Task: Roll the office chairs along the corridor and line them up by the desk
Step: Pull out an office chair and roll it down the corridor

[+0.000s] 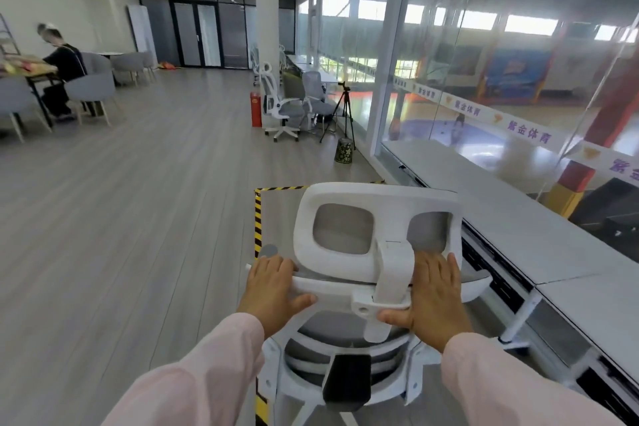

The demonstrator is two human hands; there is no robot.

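A white office chair (377, 204) with grey mesh stands right in front of me, seen from behind, its headrest uppermost. My left hand (273, 290) grips the top bar of its backrest on the left, fingers over the bar and thumb underneath. My right hand (435, 297) grips the same bar on the right, beside the headrest bracket. A long white desk (518, 218) runs along the glass wall directly to the chair's right. Farther down the corridor two more white office chairs (287, 107) stand by another desk.
Yellow-black tape (257, 218) marks a floor patch under the chair. Ahead stand a tripod (344, 114), a small patterned bin (343, 150), a red box (256, 109) and a white pillar (266, 3). A person sits at a table (34, 71) far left among grey chairs.
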